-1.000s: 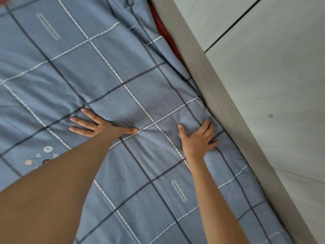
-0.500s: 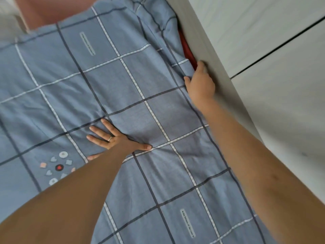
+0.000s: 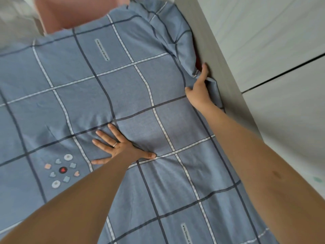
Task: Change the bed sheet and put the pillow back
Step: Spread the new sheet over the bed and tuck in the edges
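Left hand [image 3: 121, 148] lies flat and spread on the sheet [image 3: 140, 85] at mid-frame, pinning it where it was a second ago. The right hand [image 3: 198, 88] has left its spot beside it and gone up to the sheet's right edge, against the grey frame [image 3: 228, 81]. One finger lies straight along the frame and the rest hide under a fold [image 3: 213, 87], so I cannot tell if it grips; tucking seems to have moved up that side, where the upper right corner is bunched.

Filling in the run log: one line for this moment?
step: tucking bed sheet | left hand: flat on sheet | right hand: at sheet edge against bed frame, grip unclear
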A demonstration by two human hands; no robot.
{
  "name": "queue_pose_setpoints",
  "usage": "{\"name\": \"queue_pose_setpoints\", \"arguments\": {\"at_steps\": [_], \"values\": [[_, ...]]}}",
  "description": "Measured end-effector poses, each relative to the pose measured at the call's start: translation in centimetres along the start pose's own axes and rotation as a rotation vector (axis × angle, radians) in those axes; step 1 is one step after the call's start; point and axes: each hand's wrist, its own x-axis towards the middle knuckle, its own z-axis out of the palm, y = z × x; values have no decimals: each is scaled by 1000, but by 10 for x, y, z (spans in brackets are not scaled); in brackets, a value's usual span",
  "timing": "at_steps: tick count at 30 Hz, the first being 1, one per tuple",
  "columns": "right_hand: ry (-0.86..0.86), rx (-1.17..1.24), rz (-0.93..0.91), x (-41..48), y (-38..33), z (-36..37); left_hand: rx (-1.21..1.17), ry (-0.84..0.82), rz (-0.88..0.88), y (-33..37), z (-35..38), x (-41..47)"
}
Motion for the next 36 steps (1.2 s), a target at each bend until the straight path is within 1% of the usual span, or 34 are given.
{"name": "queue_pose_setpoints", "arguments": {"at_steps": [2, 3, 4, 5, 6, 8, 10, 12, 14, 17, 19, 22, 25, 27, 30, 32, 34, 35, 36], "values": [[213, -75, -71, -13, -5, 14, 1, -16, -6, 1, -1, -2], [321, -174, -90, -22, -4, 23, -2, -23, -10, 1, -2, -3], [390, -303, -79, -33, -1, 31, -4, -26, -14, 2, -2, -4], [397, -428, -45, -44, 5, 36, -4, -31, -16, 1, -2, -5], [339, -521, 13, -55, 10, 39, 1, -37, -17, 1, -2, -5], [213, -567, 177, -58, 20, 35, 8, -44, -13, 0, -1, -5], [178, -527, 266, -47, 20, 24, 2, -38, -13, 2, 0, -4], [164, -434, 318, -30, 13, 15, 3, -31, -13, 0, -1, -3], [101, -202, 418, -16, 6, 3, 4, -35, -11, 0, -1, -1], [-107, 203, 526, -8, 1, -17, 0, -27, -17, 2, -1, 1], [-172, 337, 461, -12, -4, -23, -11, -34, -19, 2, -2, -1], [-158, 413, 296, -25, -4, -29, -8, -54, -13, 2, -4, -4], [-167, 457, 250, -42, -10, -34, -12, -66, -26, 3, -6, -6], [-154, 570, 242, -45, -17, -36, -11, -66, -35, 3, -6, -7], [-185, 608, 150, -40, -36, -39, -11, -65, -32, 3, -5, -6], [-143, 662, 117, -31, -44, -36, -4, -66, -32, 2, -5, -6], [-54, 738, 106, -21, -50, -35, -1, -68, -32, 2, -5, -6], [-7, 700, 55, -17, -49, -34, -2, -67, -31, 2, -5, -6], [39, 596, -47, -12, -47, -34, -1, -64, -29, 2, -5, -6]]}}
